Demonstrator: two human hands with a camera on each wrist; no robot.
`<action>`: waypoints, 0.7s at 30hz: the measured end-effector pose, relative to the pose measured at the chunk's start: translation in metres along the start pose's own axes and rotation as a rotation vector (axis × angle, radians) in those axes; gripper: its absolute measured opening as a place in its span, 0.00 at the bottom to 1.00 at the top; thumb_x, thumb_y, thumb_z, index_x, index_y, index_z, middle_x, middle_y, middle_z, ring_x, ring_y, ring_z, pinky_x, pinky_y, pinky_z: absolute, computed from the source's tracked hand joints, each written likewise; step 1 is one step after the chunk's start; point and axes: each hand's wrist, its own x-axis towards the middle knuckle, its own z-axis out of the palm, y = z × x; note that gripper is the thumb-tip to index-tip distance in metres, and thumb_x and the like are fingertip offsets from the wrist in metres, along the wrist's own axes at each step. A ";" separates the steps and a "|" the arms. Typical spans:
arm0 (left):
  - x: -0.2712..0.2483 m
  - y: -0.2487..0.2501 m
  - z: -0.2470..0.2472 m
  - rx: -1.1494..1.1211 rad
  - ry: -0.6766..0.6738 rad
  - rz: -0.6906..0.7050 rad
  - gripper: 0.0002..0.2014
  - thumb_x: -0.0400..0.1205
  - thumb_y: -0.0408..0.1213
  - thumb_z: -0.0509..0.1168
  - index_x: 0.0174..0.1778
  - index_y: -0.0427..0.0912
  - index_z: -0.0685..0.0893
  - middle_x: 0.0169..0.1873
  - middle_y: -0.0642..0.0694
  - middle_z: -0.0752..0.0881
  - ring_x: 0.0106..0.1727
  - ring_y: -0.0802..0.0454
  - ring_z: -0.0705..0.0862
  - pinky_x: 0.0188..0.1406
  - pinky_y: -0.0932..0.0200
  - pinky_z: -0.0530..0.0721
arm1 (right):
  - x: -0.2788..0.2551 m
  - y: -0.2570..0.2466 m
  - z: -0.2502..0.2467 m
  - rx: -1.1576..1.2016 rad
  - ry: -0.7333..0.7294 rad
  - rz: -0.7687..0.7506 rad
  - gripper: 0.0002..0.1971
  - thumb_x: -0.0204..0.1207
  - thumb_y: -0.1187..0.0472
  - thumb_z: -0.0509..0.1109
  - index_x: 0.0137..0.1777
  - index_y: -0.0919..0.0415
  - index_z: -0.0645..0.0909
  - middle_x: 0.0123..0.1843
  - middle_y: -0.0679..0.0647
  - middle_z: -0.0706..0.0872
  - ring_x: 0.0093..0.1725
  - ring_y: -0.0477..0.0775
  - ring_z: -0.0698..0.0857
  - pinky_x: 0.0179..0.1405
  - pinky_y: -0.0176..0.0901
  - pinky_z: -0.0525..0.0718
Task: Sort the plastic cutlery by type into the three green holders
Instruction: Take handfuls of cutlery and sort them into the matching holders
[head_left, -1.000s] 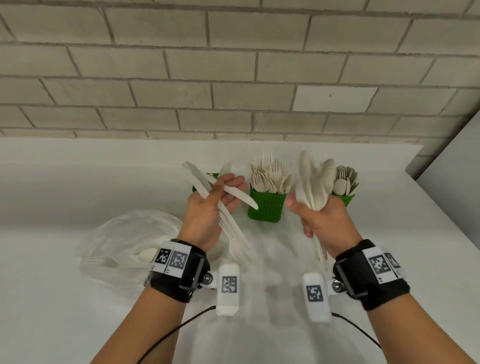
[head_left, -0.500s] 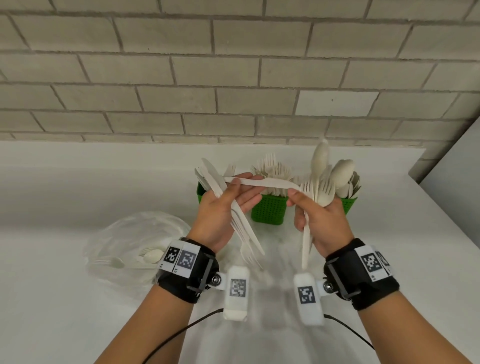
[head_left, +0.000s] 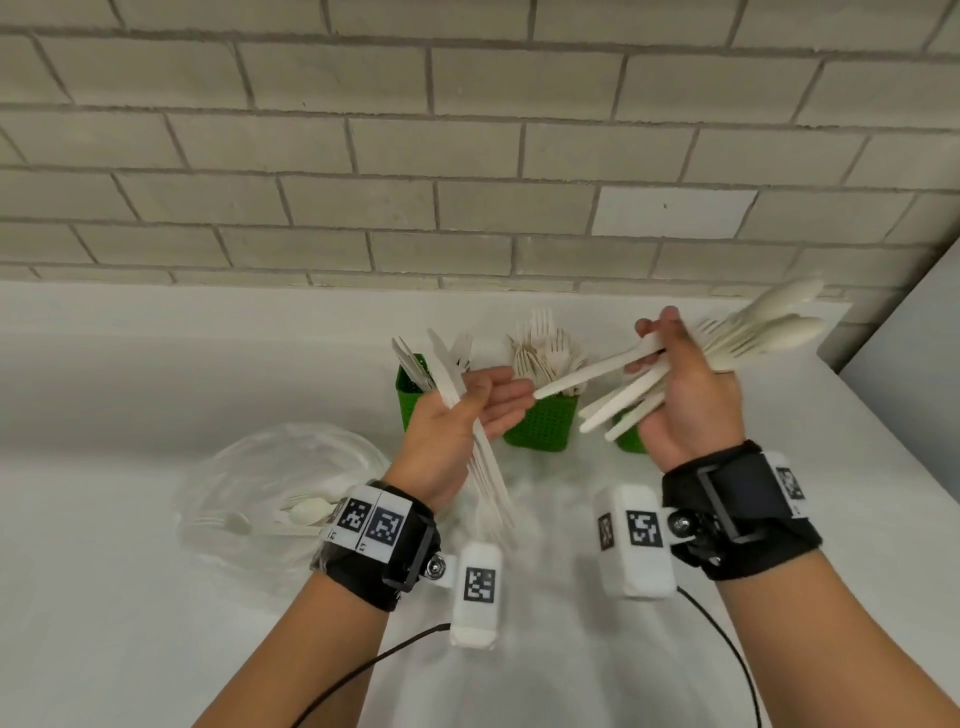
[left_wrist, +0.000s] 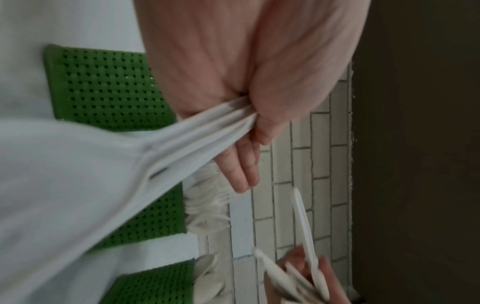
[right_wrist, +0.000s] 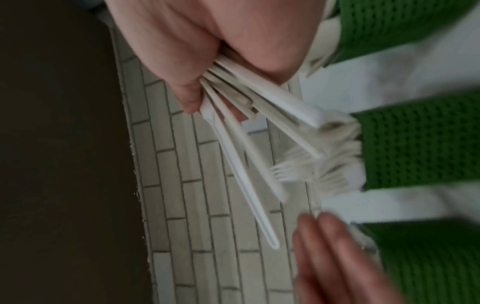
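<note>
Left grip (head_left: 457, 415) clamps knives (head_left: 483, 462); right grip (head_left: 685, 395) clamps spoon-fork bundle (head_left: 769, 332), above holders (head_left: 540, 421).

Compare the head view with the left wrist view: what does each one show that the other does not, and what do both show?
Only the head view shows the clear plastic bag with cutlery inside, the wrist straps, and spoon bowls fanning from the right hand. Only the left wrist view shows, close up, handles wedged in the fold of the left hand. Both show the green holders, the forks in the middle one, and the brick wall.
</note>
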 end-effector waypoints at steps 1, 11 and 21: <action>0.002 0.002 -0.003 -0.029 0.026 0.009 0.14 0.90 0.31 0.52 0.64 0.29 0.80 0.60 0.30 0.87 0.61 0.40 0.88 0.60 0.57 0.87 | 0.000 -0.002 -0.002 -0.042 -0.012 -0.029 0.03 0.80 0.64 0.70 0.49 0.62 0.79 0.37 0.57 0.88 0.33 0.50 0.85 0.38 0.42 0.87; 0.006 0.013 0.025 -0.053 -0.048 0.000 0.18 0.90 0.40 0.56 0.69 0.34 0.81 0.60 0.36 0.88 0.60 0.38 0.88 0.53 0.42 0.89 | -0.044 0.058 -0.011 -0.761 -0.539 0.088 0.09 0.73 0.62 0.78 0.37 0.62 0.82 0.23 0.56 0.77 0.21 0.52 0.73 0.23 0.42 0.74; 0.003 -0.002 0.024 -0.079 -0.086 0.006 0.13 0.88 0.28 0.57 0.62 0.45 0.82 0.57 0.44 0.89 0.53 0.45 0.88 0.39 0.55 0.87 | -0.037 0.065 -0.017 -0.732 -0.362 0.037 0.13 0.77 0.67 0.73 0.30 0.63 0.83 0.21 0.57 0.78 0.23 0.52 0.77 0.30 0.45 0.78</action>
